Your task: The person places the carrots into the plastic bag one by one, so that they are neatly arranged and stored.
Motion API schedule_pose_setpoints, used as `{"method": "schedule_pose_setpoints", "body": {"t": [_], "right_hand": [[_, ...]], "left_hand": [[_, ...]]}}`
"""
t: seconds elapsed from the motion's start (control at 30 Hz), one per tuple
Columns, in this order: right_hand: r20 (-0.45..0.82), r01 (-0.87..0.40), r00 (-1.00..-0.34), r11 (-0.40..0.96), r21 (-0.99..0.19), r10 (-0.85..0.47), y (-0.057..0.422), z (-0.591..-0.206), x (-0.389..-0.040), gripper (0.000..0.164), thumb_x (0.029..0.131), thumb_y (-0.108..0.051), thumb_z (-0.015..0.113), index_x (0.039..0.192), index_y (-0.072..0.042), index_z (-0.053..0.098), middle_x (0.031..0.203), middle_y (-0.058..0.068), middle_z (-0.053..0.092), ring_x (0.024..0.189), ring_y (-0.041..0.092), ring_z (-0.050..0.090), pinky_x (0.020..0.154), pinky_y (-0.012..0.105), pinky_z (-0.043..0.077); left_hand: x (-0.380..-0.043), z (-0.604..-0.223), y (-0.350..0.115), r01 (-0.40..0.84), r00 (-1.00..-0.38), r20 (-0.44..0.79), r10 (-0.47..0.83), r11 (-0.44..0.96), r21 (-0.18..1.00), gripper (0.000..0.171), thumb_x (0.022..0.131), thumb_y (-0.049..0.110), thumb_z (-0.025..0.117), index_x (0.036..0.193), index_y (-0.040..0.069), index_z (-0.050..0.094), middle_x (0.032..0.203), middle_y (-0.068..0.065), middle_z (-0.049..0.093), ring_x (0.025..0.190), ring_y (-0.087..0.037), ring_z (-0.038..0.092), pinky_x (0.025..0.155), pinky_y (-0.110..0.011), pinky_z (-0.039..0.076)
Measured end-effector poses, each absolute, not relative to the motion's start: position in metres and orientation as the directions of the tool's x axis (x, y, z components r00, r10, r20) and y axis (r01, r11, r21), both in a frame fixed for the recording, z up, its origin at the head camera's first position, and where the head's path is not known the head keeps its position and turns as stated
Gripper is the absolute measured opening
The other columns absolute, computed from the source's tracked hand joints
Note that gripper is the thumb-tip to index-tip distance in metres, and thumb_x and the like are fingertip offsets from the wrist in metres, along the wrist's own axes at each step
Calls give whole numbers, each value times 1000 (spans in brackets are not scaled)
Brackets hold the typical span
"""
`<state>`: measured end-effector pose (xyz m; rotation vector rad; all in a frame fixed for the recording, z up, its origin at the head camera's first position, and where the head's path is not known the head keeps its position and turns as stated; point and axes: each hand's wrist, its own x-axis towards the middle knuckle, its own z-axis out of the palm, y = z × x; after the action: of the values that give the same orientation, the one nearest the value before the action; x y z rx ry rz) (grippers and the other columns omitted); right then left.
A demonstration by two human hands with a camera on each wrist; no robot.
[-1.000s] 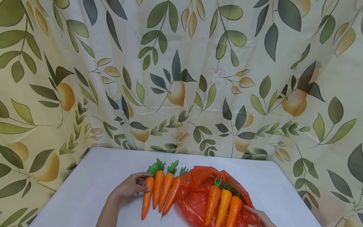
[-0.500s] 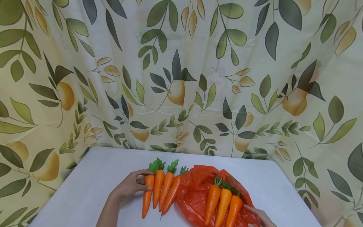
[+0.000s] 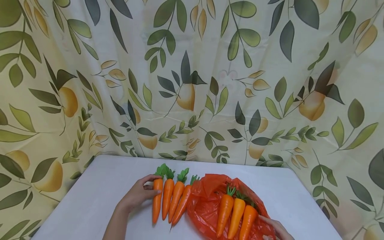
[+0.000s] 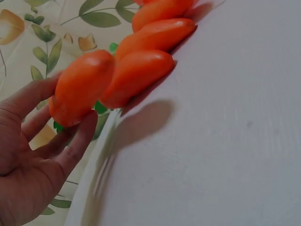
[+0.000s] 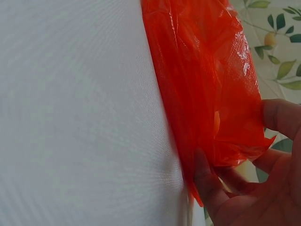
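My left hand (image 3: 138,193) grips an orange carrot (image 3: 157,200) with green leaves, near its leafy end. In the left wrist view that carrot (image 4: 84,84) is slightly off the table, its shadow on the white surface. Just right of it, 3 more carrots (image 3: 177,198) lie side by side, leaves away from me. A red plastic bag (image 3: 204,203) spreads open to their right. On it lie 3 carrots (image 3: 236,215), their tops partly under its edge. My right hand (image 3: 277,228) pinches the bag's right side; the right wrist view shows thumb and fingers (image 5: 203,176) on the plastic.
The table has a white top (image 3: 120,166). Behind it and along its sides hangs a curtain (image 3: 192,83) printed with leaves and fruit.
My left hand has moved the gripped carrot a little away from me and slightly right, and it points straighter, beside the row. My right hand and the bag have stayed nearly still.
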<state>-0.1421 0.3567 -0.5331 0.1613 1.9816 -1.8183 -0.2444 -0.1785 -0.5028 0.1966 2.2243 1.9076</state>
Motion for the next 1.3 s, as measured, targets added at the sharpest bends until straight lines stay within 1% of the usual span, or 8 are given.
{"method": "schedule_pose_setpoints", "body": {"t": [0.2, 0.5, 0.67, 0.77, 0.87, 0.97, 1.13, 1.3], "right_hand": [[-379, 356, -901, 141, -924, -211, 354, -528, -141, 85, 92, -40, 73, 155, 3, 35, 145, 32, 28, 107, 34, 60, 89, 55, 56], [-371, 344, -905, 156, -926, -210, 356, -529, -141, 85, 94, -41, 73, 156, 3, 34, 146, 32, 28, 108, 34, 59, 88, 55, 57], [-386, 358, -901, 162, -919, -199, 356, -528, -140, 87, 92, -44, 74, 156, 2, 36, 146, 31, 29, 108, 34, 59, 88, 55, 57], [-378, 348, -905, 173, -921, -195, 356, -525, -140, 83, 94, -43, 73, 154, 2, 39, 146, 31, 30, 109, 35, 59, 88, 55, 57], [-358, 324, -910, 180, -929, -209, 355, -521, -139, 75, 98, -39, 69, 153, 4, 41, 145, 32, 30, 110, 35, 58, 88, 55, 57], [-352, 316, -911, 181, -931, -216, 353, -518, -138, 69, 100, -34, 68, 152, 4, 42, 144, 32, 30, 110, 34, 58, 88, 54, 57], [-349, 314, -911, 182, -932, -219, 352, -517, -138, 69, 100, -31, 68, 152, 5, 41, 143, 32, 30, 109, 34, 58, 88, 54, 57], [-357, 320, -909, 187, -929, -216, 352, -519, -138, 72, 99, -35, 69, 152, 4, 41, 144, 31, 30, 111, 35, 58, 88, 54, 57]], "left_hand": [[-244, -496, -172, -10, -973, -44, 226, 148, 989, 51, 91, 15, 81, 138, 10, 63, 138, -16, 52, 102, -28, 64, 83, -41, 56], [-244, -487, -167, -17, -962, -40, 270, 88, 996, 51, 92, 13, 79, 140, 4, 62, 138, -17, 53, 103, -30, 65, 81, -42, 59], [-244, -480, -164, -1, -953, -25, 300, 79, 997, 49, 94, 14, 78, 139, 3, 62, 139, -17, 54, 105, -30, 67, 82, -42, 59], [-243, -476, -162, 19, -948, -11, 317, 89, 996, 48, 94, 15, 78, 139, 5, 63, 140, -16, 56, 105, -29, 66, 81, -41, 58], [-242, -474, -160, 26, -944, -6, 329, 93, 995, 46, 94, 14, 78, 138, 9, 65, 138, -15, 59, 105, -29, 65, 80, -41, 58], [-241, -472, -158, 24, -944, -8, 329, 92, 996, 43, 94, 13, 77, 136, 13, 67, 137, -16, 60, 104, -29, 66, 81, -41, 58], [-240, -468, -155, 31, -950, 0, 312, 93, 995, 41, 96, 16, 76, 136, 14, 67, 142, -16, 57, 109, -30, 68, 85, -42, 57], [-238, -461, -149, 44, -952, 8, 306, 112, 993, 40, 95, 17, 76, 135, 16, 68, 145, -13, 55, 109, -31, 67, 89, -41, 56]]}}
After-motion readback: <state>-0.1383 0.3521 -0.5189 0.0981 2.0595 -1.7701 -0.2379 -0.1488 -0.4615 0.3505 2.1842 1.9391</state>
